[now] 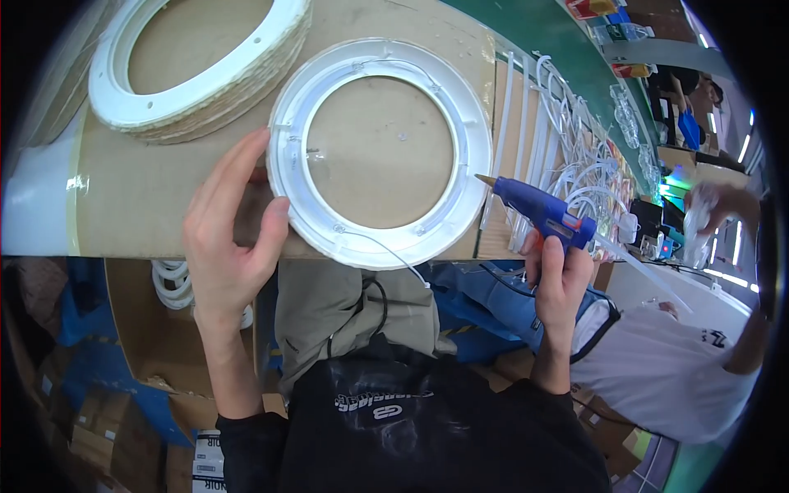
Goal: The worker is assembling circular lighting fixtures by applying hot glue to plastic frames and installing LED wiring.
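Cardboard-covered workbench [164, 205], green floor [542, 33], bright ceiling lights [744, 148]

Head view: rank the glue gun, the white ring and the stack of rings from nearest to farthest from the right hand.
1. Blue glue gun, held in the right hand.
2. White ring, left of the nozzle.
3. Stack of rings, far upper left.

Single head-worn fisheye view, steeply down, close over cardboard-topped bench [164, 197]

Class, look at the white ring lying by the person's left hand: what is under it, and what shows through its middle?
The white ring lies on brown cardboard, which shows bare through its opening. A thin wire trails from its near rim. Whatever lies directly beneath the rim is covered.
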A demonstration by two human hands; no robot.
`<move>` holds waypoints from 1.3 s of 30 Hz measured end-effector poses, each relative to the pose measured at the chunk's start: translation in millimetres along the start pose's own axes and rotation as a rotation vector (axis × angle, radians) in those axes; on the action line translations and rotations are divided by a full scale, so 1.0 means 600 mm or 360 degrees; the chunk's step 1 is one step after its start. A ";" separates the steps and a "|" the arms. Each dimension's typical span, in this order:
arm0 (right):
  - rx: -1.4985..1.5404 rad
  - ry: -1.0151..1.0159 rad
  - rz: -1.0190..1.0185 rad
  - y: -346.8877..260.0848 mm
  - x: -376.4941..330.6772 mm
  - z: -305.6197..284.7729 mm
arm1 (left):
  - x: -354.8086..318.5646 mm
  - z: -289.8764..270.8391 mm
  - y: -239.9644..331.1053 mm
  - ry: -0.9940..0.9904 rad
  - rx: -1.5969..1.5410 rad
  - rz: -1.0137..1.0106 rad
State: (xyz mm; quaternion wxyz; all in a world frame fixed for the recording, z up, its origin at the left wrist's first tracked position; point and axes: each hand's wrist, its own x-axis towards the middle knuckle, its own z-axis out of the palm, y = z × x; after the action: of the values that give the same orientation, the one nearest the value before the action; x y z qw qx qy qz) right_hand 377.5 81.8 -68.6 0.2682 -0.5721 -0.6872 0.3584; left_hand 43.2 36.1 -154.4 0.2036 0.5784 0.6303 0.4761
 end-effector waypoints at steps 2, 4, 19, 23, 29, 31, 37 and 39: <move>-0.0001 0.0002 0.0008 0.004 0.008 0.000 | 0.001 0.000 0.003 -0.0007 -0.0014 -0.0010; 0.0073 -0.0043 -0.0024 0.001 0.016 0.005 | 0.005 0.002 0.004 -0.0008 0.0001 -0.0008; 0.0048 0.0018 0.0111 -0.002 0.021 0.015 | -0.001 0.000 0.003 -0.0058 0.0000 -0.0023; 0.0068 0.0009 0.0121 -0.004 0.022 0.013 | 0.000 0.000 0.002 -0.0061 0.0016 -0.0019; 0.0055 0.0001 0.0085 -0.003 0.021 0.010 | 0.000 0.000 0.001 -0.0053 0.0008 0.0008; 0.0038 0.0019 0.0090 -0.002 0.020 0.010 | 0.000 0.001 0.003 -0.0060 0.0008 -0.0018; -0.0007 0.0029 0.0080 -0.002 0.019 0.009 | 0.000 0.001 0.003 -0.0059 -0.0005 -0.0029; -0.0037 0.0022 0.0058 0.000 0.018 0.007 | -0.001 0.000 0.001 -0.0057 0.0003 -0.0019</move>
State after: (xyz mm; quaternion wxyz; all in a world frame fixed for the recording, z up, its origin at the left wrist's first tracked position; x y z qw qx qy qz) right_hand 372.1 91.5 -71.6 0.2598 -0.5901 -0.6789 0.3513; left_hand 44.0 35.7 -154.1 0.2170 0.5833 0.6304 0.4640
